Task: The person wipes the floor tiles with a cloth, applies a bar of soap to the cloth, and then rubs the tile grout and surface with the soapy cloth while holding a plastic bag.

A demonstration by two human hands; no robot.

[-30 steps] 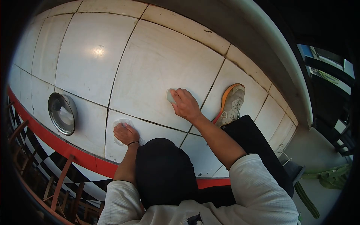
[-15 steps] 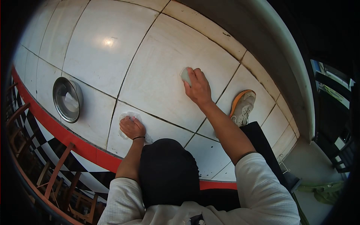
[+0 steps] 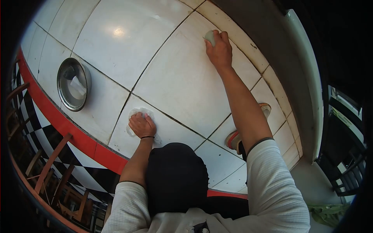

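My right hand (image 3: 220, 50) is stretched far out over the white tiled surface (image 3: 182, 77). Its fingers are closed around a small pale green sponge (image 3: 210, 37), pressed against a tile near the raised border. Closer to my body, my left hand (image 3: 142, 125) rests on a tile with its fingers curled into a crumpled, see-through plastic bag (image 3: 132, 131), whose edges stick out around the knuckles. To the left of that hand, a round metal bowl (image 3: 88, 83) holds what looks like water, a folded white piece (image 3: 78, 85) and something dark.
A red edge strip (image 3: 83, 145) borders the tiles on the left. Beyond and below it are a black-and-white checkered floor (image 3: 83, 176) and wooden chairs (image 3: 52, 165). A shoe (image 3: 233, 140) stands on the tiles under my right arm. A dark wall face rises at the right.
My right hand has slid the sponge forward and slightly right, toward the tile border. My left hand stays on the plastic bag. The view has shifted a little, and the shoes appear differently placed.
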